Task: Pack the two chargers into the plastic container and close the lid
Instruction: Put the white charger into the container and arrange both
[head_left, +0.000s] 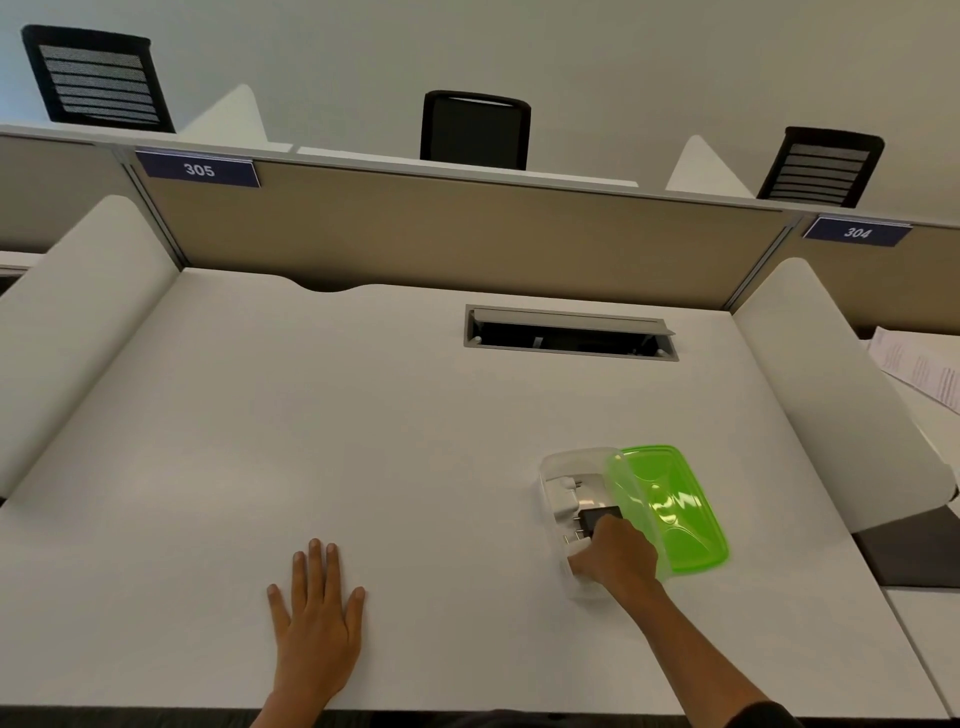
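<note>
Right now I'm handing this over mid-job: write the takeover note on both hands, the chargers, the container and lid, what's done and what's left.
Left hand: flat on the desk, open, holding nothing.
Right hand: inside the clear container, at the black charger; grip state unclear.
White charger: already lying in the container.
Green lid: off, leaning against the container's right side.
Done: both chargers in the container.
Left: withdraw right hand, fit the lid, press it shut.
</note>
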